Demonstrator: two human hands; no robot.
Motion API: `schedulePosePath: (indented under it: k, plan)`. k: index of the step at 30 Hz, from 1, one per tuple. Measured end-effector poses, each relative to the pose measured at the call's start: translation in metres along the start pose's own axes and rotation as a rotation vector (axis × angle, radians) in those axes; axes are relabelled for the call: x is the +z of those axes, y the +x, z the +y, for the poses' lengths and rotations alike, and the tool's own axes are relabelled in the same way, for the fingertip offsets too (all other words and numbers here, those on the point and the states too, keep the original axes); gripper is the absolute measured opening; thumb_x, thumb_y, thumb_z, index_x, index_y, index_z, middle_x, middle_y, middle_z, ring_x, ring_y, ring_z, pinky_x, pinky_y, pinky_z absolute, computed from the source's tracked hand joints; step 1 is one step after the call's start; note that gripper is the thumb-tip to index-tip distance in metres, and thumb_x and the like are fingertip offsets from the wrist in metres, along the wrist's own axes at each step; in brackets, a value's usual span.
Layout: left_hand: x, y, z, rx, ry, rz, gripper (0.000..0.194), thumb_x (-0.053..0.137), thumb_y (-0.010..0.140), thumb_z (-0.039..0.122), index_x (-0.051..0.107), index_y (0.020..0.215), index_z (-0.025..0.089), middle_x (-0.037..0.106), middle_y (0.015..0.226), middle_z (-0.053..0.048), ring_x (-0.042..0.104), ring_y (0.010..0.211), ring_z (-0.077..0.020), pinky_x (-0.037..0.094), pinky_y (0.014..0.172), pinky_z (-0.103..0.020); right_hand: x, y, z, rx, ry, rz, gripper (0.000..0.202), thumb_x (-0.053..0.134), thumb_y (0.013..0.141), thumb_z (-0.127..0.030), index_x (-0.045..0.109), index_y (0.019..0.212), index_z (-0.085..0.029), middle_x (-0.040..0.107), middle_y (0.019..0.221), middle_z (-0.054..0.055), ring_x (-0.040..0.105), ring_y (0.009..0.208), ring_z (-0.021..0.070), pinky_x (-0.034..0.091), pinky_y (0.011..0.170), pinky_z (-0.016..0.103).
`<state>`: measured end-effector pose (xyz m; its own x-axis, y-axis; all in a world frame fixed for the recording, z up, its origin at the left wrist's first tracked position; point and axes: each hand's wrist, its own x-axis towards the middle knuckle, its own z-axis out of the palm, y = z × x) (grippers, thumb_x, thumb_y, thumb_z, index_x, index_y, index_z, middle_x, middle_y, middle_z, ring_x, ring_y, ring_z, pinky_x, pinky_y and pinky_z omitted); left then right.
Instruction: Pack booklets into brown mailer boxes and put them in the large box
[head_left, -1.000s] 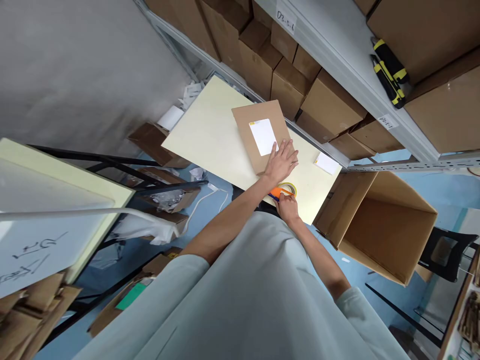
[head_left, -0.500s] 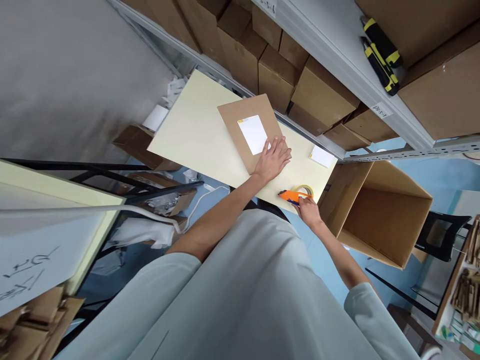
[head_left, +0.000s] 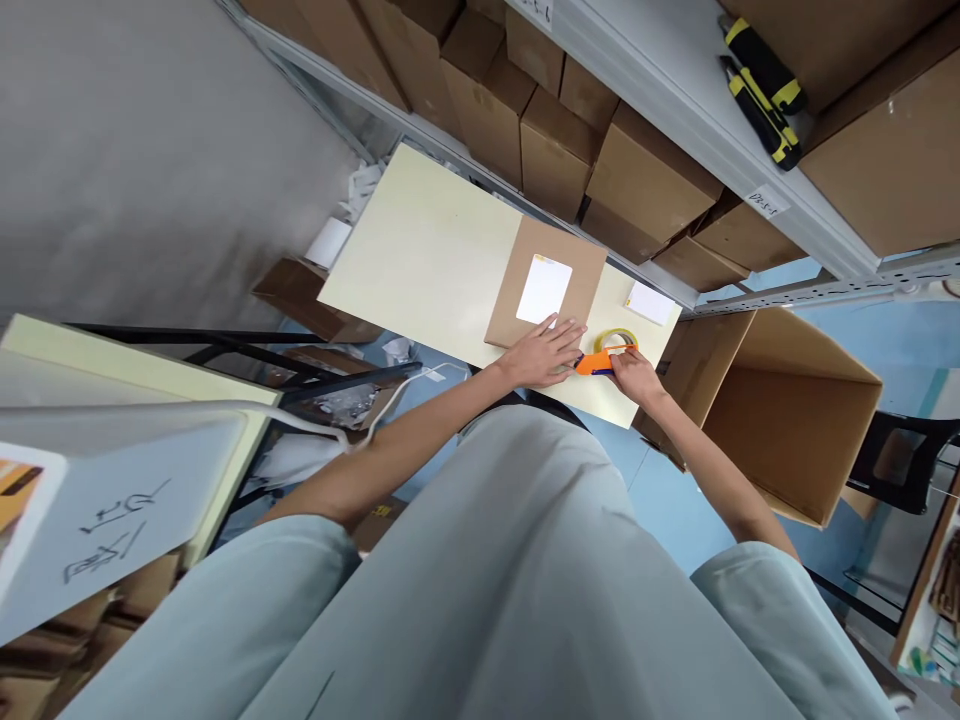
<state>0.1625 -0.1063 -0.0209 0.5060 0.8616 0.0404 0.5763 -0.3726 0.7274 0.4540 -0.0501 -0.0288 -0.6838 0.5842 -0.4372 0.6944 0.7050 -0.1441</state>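
A flat brown cardboard piece [head_left: 513, 287] with a white label [head_left: 545, 290] lies on the pale yellow table [head_left: 420, 250]. My left hand [head_left: 541, 354] rests with its fingers spread on the cardboard's near right corner. My right hand [head_left: 636, 376] is wrapped round an orange cutter [head_left: 595, 363], whose tip points left, close to the fingers of my left hand. Just behind the cutter lies a roll of yellow tape [head_left: 615, 338]. Toward the table's back right corner is a white stack of labels [head_left: 649, 302].
Shelves with brown boxes [head_left: 649, 170] run behind the table. Two black and yellow cutters [head_left: 763, 85] lie on the upper shelf. A large open carton [head_left: 787, 430] stands at the right. A second table with a white panel [head_left: 150, 500] is at the left.
The cardboard has turned and now lies squarer to the table. My left hand has shifted to its near edge. My right hand has brought the cutter closer to my left hand.
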Motion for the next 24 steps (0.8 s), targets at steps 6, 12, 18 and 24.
schedulePosePath:
  k: [6, 12, 18, 24]
  plan:
    - [-0.003, -0.023, 0.007, -0.063, -0.051, 0.097, 0.024, 0.064, 0.099, 0.04, 0.082, 0.11, 0.028, 0.075, 0.142, -0.011, 0.057, 0.151, -0.0329, 0.036, 0.134, -0.058, 0.012, 0.015, -0.047, -0.088, -0.044, -0.031, 0.032, 0.054, 0.112, -0.03, 0.072, 0.123, -0.006, 0.08, 0.108, 0.02, 0.073, 0.104, 0.032, 0.044, 0.117, 0.045]
    - [-0.002, 0.051, 0.004, -0.239, -0.003, 0.285, 0.052, 0.054, 0.104, 0.032, 0.063, 0.153, 0.016, 0.054, 0.168, -0.019, 0.04, 0.163, -0.0393, 0.024, 0.137, -0.063, 0.016, 0.027, -0.092, -0.051, 0.041, -0.005, 0.035, 0.05, 0.115, -0.033, 0.072, 0.119, -0.007, 0.08, 0.102, 0.019, 0.074, 0.101, 0.0325, 0.045, 0.11, 0.045]
    - [0.019, 0.116, -0.015, -0.365, -0.02, 0.328, 0.06, 0.048, 0.108, 0.021, 0.046, 0.167, 0.017, 0.032, 0.182, -0.012, 0.008, 0.174, -0.0347, -0.008, 0.14, -0.063, 0.016, 0.037, -0.126, -0.001, 0.047, -0.008, 0.041, 0.052, 0.114, -0.038, 0.073, 0.125, -0.005, 0.081, 0.101, 0.018, 0.075, 0.098, 0.0325, 0.043, 0.112, 0.049]
    - [0.024, 0.106, -0.027, -0.331, -0.064, 0.311, 0.054, 0.049, 0.11, 0.023, 0.052, 0.164, 0.021, 0.037, 0.18, -0.009, 0.009, 0.174, -0.0318, -0.008, 0.141, -0.062, 0.015, 0.025, -0.129, 0.004, 0.08, -0.052, 0.04, 0.052, 0.114, -0.039, 0.073, 0.126, -0.007, 0.082, 0.105, 0.02, 0.075, 0.104, 0.0326, 0.046, 0.111, 0.043]
